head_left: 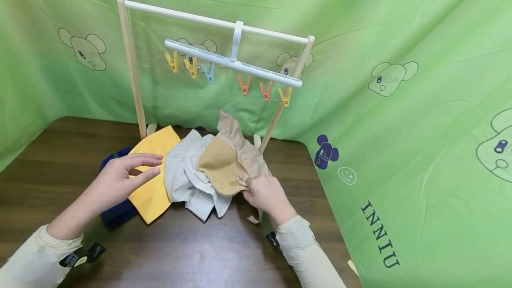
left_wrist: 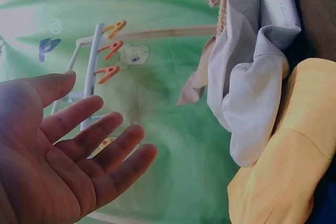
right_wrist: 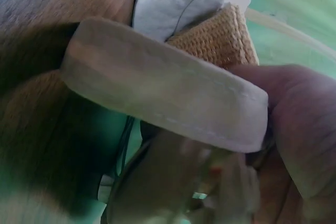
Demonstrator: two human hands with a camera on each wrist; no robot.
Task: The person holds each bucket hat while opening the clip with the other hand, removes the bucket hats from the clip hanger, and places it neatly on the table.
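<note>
My right hand (head_left: 265,194) grips the lower edge of a beige sun hat (head_left: 250,152), which has a tan woven part (head_left: 219,163) and lies at the right of a row of hats. A beige strap (right_wrist: 163,85) crosses close in front of the right wrist camera, and the right fingertips are partly hidden. Loosely spread, with an empty palm, my left hand (head_left: 122,173) hovers over the yellow hat (head_left: 154,201). Between the yellow and beige hats sits a pale grey hat (head_left: 182,168). A navy hat (head_left: 118,217) shows from under the yellow one.
Behind the hats stands a wooden frame (head_left: 132,66) with a white bar (head_left: 180,14). A pale blue hanger (head_left: 256,69) hangs from it, carrying several clips, including a yellow clip (head_left: 172,62) and an orange clip (head_left: 244,86). Green printed cloth (head_left: 360,26) surrounds the brown table (head_left: 168,257).
</note>
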